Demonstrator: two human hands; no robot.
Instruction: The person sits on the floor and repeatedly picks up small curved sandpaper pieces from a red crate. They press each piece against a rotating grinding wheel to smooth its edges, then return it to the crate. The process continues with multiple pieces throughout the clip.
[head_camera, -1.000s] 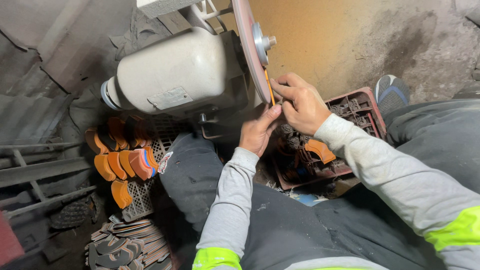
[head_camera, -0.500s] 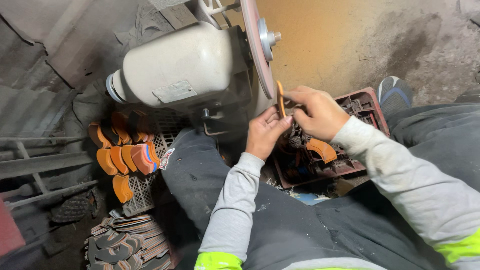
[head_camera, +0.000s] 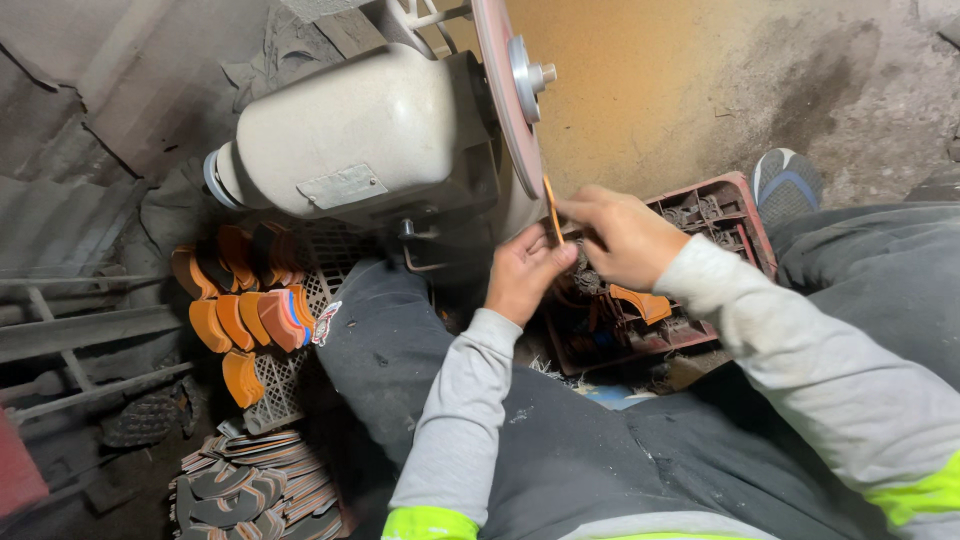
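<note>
My right hand (head_camera: 625, 235) and left hand (head_camera: 525, 272) both pinch a thin orange piece (head_camera: 552, 208) against the grinding disc (head_camera: 508, 95), at 12 o'clock.

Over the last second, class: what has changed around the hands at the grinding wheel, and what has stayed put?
Little has changed. Both hands keep their grip on the thin orange piece, holding its edge against the grinding disc; the right hand and left hand have barely shifted, and most of the apparent movement is the camera's. The motor housing, red crate and orange pieces on the grid stayed put.
</note>
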